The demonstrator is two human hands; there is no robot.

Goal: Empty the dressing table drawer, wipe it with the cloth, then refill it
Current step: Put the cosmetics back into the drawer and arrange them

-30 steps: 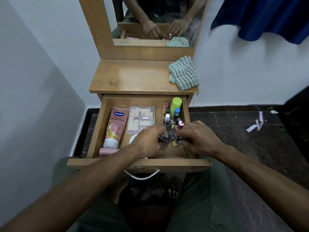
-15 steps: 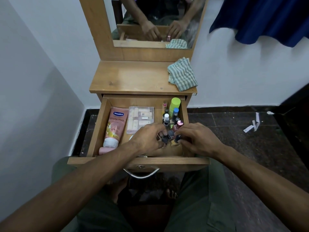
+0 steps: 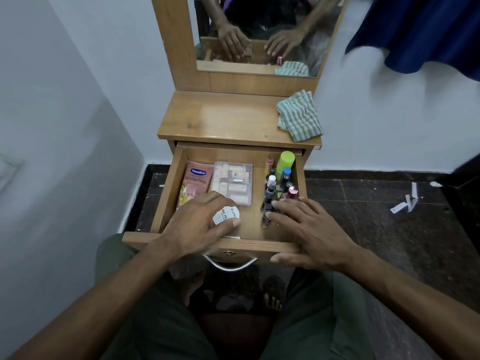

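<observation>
The wooden drawer (image 3: 168, 188) of the dressing table is pulled out and holds cosmetics. My left hand (image 3: 197, 224) curls around a round white jar (image 3: 227, 215) at the drawer's front middle, thumb on its near side and fingers over its far side. My right hand (image 3: 311, 229) lies spread over the drawer's front right corner, its fingertips touching small nail polish bottles (image 3: 271, 188). A pink Vaseline tube (image 3: 196, 181) lies at the left, partly under my left hand, and a clear box (image 3: 233, 181) sits in the middle. The striped green cloth (image 3: 300, 115) lies on the tabletop (image 3: 228, 118), back right.
A green-capped bottle (image 3: 285, 162) and a pink-capped one (image 3: 293, 190) stand along the drawer's right side. The mirror (image 3: 259, 35) rises behind the tabletop. A white wall is close on the left. Blue fabric (image 3: 420, 29) hangs at the upper right. Paper scraps (image 3: 405, 201) lie on the dark floor.
My left hand has left the small bottles and moved left onto the white jar. My right hand has opened flat and slid back toward the drawer's front right corner.
</observation>
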